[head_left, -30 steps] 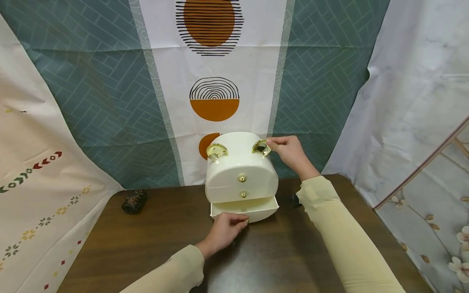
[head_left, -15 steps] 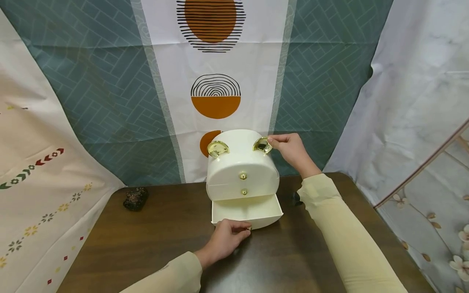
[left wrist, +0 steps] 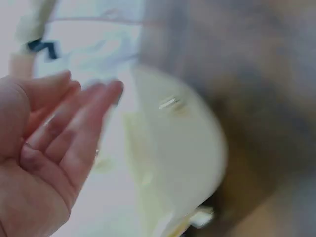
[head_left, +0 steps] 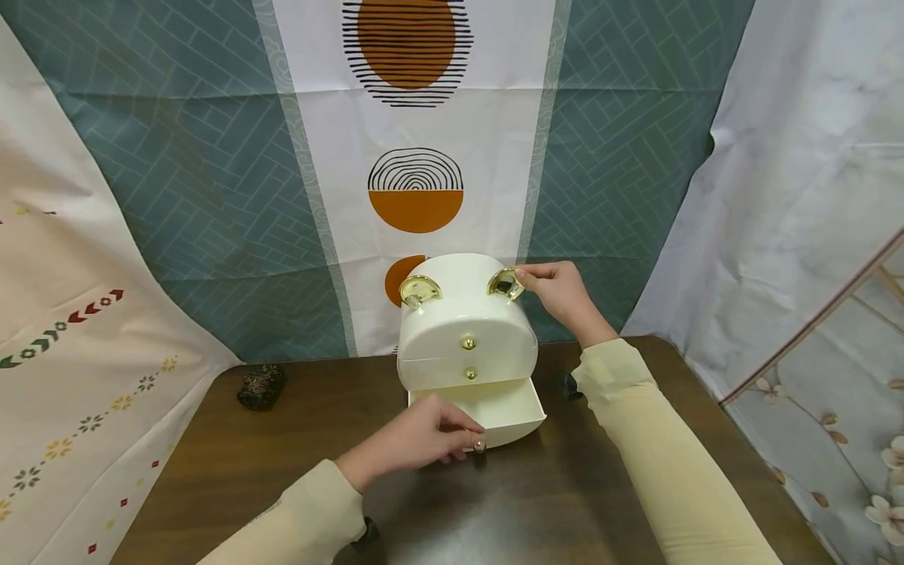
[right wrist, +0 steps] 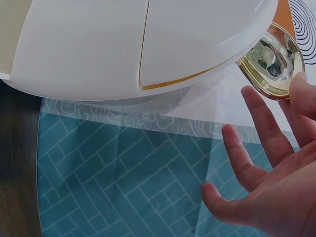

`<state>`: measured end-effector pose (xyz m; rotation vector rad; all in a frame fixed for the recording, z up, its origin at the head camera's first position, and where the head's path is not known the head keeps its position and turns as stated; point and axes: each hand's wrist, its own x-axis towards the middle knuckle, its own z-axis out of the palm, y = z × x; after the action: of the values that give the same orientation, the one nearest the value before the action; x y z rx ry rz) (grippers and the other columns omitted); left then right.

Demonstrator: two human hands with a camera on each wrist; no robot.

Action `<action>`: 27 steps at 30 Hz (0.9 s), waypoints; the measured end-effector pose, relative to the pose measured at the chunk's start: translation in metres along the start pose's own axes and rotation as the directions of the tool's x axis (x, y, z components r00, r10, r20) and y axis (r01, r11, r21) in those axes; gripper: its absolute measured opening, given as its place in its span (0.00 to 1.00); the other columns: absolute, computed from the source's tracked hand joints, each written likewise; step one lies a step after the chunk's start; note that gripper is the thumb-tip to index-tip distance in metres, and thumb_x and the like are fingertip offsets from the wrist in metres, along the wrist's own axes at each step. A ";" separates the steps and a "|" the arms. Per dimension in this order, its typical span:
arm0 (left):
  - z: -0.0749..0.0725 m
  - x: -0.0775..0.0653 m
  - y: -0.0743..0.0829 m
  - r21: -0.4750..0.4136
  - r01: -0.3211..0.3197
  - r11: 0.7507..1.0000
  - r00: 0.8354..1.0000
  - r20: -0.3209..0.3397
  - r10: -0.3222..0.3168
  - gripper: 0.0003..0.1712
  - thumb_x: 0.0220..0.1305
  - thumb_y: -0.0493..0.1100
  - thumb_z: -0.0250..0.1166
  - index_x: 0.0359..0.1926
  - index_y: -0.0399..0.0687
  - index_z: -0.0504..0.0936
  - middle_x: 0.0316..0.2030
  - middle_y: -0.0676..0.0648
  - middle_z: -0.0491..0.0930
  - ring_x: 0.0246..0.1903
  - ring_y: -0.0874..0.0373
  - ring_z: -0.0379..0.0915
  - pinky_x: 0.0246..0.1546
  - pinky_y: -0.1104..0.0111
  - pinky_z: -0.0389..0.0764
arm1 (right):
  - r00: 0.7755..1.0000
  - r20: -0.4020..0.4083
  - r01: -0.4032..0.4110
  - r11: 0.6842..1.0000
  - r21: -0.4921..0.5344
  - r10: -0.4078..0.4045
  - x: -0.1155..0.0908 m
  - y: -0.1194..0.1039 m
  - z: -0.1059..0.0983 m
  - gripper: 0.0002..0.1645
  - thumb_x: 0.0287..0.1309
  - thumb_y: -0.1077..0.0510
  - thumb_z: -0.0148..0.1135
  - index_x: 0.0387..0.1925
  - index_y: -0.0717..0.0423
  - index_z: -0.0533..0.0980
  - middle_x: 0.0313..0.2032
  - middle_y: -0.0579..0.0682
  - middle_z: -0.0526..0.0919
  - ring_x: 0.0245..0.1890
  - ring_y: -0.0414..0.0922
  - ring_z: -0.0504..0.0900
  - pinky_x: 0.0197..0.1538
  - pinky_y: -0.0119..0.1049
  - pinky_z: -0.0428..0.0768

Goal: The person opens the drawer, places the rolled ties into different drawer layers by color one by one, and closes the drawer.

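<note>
A glossy white drawer box (head_left: 431,337) with a rounded top stands at the back of the table. Its bottom drawer (head_left: 504,404) is pulled out, and no contents show in the visible part. My left hand (head_left: 420,431) is beside that drawer's gold knob (head_left: 480,446). In the left wrist view its fingers are loosely extended, apart from the blurred knob (left wrist: 170,102). With thumb and index finger, my right hand (head_left: 561,290) pinches the box's right gold ear (right wrist: 276,61), its other fingers spread. The left gold ear (head_left: 420,290) is untouched.
A dark patterned bundle (head_left: 261,386) lies at the back left of the brown table (head_left: 282,463). A patterned curtain (head_left: 233,196) hangs right behind the box. Two further gold knobs sit on the box's front above the pulled-out drawer.
The bottom drawer has come further out towards me, pulled by my left hand. That hand has since let go of the knob and shifted slightly left. My right hand keeps its pinch.
</note>
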<state>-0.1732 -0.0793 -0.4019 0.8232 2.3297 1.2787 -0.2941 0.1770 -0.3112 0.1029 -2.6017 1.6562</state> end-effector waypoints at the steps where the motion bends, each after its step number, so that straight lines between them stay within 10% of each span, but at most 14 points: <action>1: -0.011 -0.003 0.007 0.000 -0.005 1.000 1.000 -0.027 0.005 0.05 0.59 0.48 0.65 0.32 0.58 0.87 0.21 0.51 0.83 0.19 0.57 0.79 0.20 0.63 0.81 | 1.000 0.001 0.001 1.000 0.000 -0.001 0.000 0.000 0.000 0.23 0.58 0.42 0.60 0.50 0.49 0.80 0.56 0.50 0.78 0.64 0.49 0.69 0.65 0.51 0.66; 5: -0.054 -0.012 0.017 -0.009 -0.038 0.999 0.971 -0.236 0.035 0.07 0.56 0.54 0.68 0.27 0.59 0.86 0.18 0.49 0.79 0.16 0.53 0.74 0.17 0.62 0.78 | 1.000 -0.009 0.002 1.000 0.001 -0.002 0.000 0.000 0.002 0.23 0.58 0.42 0.60 0.51 0.49 0.80 0.56 0.51 0.78 0.64 0.49 0.69 0.65 0.51 0.66; 8: -0.085 -0.019 0.014 -0.021 -0.059 0.998 0.892 -0.450 0.043 0.12 0.54 0.55 0.69 0.29 0.53 0.87 0.17 0.45 0.77 0.17 0.50 0.73 0.15 0.65 0.74 | 1.000 -0.016 0.004 1.000 -0.003 -0.004 -0.001 0.000 0.003 0.23 0.58 0.42 0.60 0.51 0.49 0.80 0.55 0.51 0.79 0.63 0.49 0.69 0.64 0.51 0.67; 10: -0.105 -0.025 0.008 0.001 -0.043 0.999 0.801 -0.598 0.035 0.14 0.55 0.57 0.68 0.30 0.52 0.87 0.19 0.44 0.79 0.19 0.50 0.74 0.16 0.66 0.74 | 1.000 -0.018 0.007 1.000 -0.006 -0.007 -0.001 0.000 0.003 0.23 0.58 0.42 0.60 0.50 0.49 0.80 0.55 0.51 0.79 0.63 0.49 0.69 0.64 0.51 0.67; 14: -0.142 -0.035 -0.022 0.053 0.113 0.992 0.561 -0.827 -0.019 0.18 0.56 0.63 0.63 0.34 0.58 0.86 0.24 0.49 0.83 0.25 0.59 0.76 0.22 0.65 0.75 | 1.000 -0.022 0.004 1.000 -0.004 -0.004 -0.002 0.002 0.003 0.23 0.58 0.42 0.60 0.50 0.49 0.80 0.55 0.50 0.79 0.63 0.49 0.70 0.64 0.51 0.67; 17: -0.165 -0.047 -0.052 0.007 0.263 0.965 0.440 -0.891 -0.113 0.22 0.58 0.66 0.59 0.40 0.59 0.86 0.32 0.49 0.84 0.30 0.63 0.74 0.35 0.63 0.76 | 1.000 -0.020 -0.003 1.000 -0.004 0.003 -0.003 0.003 0.002 0.22 0.58 0.43 0.60 0.50 0.49 0.80 0.55 0.50 0.79 0.63 0.49 0.70 0.64 0.51 0.68; 21: -0.182 -0.064 -0.086 -0.060 0.389 0.919 0.382 -0.898 -0.220 0.26 0.62 0.63 0.55 0.50 0.52 0.82 0.42 0.45 0.83 0.35 0.59 0.75 0.40 0.62 0.76 | 1.000 -0.013 -0.006 1.000 -0.001 0.006 -0.002 0.004 0.003 0.23 0.58 0.42 0.61 0.50 0.48 0.80 0.55 0.50 0.79 0.63 0.48 0.69 0.64 0.51 0.67; 27: -0.195 -0.080 -0.120 -0.069 0.487 0.870 0.392 -0.874 -0.289 0.30 0.68 0.55 0.52 0.62 0.41 0.70 0.58 0.36 0.73 0.55 0.41 0.70 0.48 0.51 0.75 | 1.000 -0.016 0.010 1.000 0.001 -0.010 0.001 0.003 0.002 0.23 0.57 0.41 0.61 0.49 0.48 0.81 0.55 0.49 0.80 0.63 0.48 0.70 0.64 0.50 0.68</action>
<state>-0.2583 -0.3059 -0.3984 -0.5726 3.1669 1.4175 -0.2955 0.1765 -0.3150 0.1025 -2.5841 1.6483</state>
